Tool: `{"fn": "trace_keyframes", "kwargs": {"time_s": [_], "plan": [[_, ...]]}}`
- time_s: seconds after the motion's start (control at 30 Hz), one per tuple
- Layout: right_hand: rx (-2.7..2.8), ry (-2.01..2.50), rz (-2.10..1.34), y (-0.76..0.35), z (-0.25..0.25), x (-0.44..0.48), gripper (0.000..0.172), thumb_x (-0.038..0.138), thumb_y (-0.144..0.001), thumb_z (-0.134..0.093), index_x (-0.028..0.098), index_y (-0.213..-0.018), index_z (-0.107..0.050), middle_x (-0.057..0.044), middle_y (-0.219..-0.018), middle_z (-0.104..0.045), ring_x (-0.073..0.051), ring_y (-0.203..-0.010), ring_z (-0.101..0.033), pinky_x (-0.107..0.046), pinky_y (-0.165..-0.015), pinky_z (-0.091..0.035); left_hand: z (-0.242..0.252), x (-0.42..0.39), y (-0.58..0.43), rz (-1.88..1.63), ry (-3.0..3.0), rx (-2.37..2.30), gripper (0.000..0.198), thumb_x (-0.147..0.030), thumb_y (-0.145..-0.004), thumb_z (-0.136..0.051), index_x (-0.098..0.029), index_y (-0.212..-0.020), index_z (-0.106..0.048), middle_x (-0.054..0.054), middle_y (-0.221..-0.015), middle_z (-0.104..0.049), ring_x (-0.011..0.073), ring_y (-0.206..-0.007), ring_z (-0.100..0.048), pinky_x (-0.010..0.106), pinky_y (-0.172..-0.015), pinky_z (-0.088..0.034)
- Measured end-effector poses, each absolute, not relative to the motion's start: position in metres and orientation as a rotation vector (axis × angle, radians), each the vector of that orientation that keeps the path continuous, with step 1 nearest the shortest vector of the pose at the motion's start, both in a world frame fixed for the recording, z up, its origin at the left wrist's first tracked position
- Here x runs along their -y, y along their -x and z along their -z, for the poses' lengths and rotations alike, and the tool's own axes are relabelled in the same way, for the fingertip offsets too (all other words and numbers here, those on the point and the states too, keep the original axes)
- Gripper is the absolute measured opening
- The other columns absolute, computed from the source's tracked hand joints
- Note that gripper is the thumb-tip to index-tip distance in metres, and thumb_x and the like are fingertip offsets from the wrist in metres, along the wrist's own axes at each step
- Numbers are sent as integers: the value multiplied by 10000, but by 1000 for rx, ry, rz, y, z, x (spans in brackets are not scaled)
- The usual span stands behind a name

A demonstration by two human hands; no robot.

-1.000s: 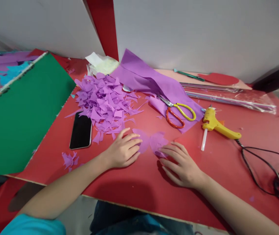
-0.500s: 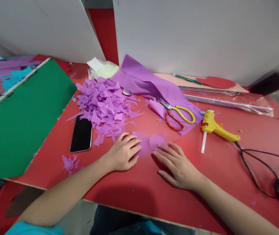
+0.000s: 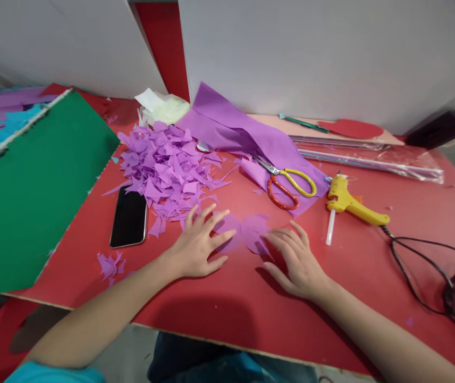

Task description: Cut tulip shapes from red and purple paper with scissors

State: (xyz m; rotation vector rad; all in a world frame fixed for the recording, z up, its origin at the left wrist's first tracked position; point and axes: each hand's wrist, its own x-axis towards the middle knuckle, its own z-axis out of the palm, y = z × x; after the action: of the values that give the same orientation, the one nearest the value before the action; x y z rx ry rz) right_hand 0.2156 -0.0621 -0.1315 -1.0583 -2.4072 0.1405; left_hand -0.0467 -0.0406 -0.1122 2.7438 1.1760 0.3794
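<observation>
Two round purple paper pieces lie side by side on the red tabletop. My left hand is spread beside the left purple piece, with fingertips over its edge. My right hand has its fingers apart, slightly curled, the tips at the edge of the right purple piece. Neither hand grips anything. Beyond them rest scissors with one yellow and one red handle, on a large purple sheet. A pile of purple scraps sits past my left hand.
A black phone lies left of the hands, near a green board. At right is a yellow glue gun with a looped black cord. Plastic-wrapped sticks and a green pen lie at the back.
My left hand has spread its fingers wider. My right hand has drawn slightly right, its fingers more curled, uncovering more of the right purple piece. The view has shifted slightly.
</observation>
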Motion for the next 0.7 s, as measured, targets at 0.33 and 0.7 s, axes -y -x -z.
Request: {"fn": "trace_keyframes", "kwargs": {"time_s": [0.33,0.7], "plan": [[2281,1120,9,-214,134,59,245,139,-803,-520,182,-1044,-512,-130,-1058,-573,-280,-1000,-532,-568,-973,-315,115,40,45,-464,-2717,-1212,339,-353,-793,-533,-156,-1063,-589,149,-1138,-570,299,-1103,-492,589,-1036,-207],[2262,1242,69,-213,111,24,92,184,-824,-549,208,-877,-621,-124,-1183,-514,-328,-1113,-452,-557,-950,-304,104,19,36,-691,-2593,-1365,130,-205,-827,-515,-156,-849,-633,122,-1125,-571,263,-1108,-500,504,-985,-327]]}}
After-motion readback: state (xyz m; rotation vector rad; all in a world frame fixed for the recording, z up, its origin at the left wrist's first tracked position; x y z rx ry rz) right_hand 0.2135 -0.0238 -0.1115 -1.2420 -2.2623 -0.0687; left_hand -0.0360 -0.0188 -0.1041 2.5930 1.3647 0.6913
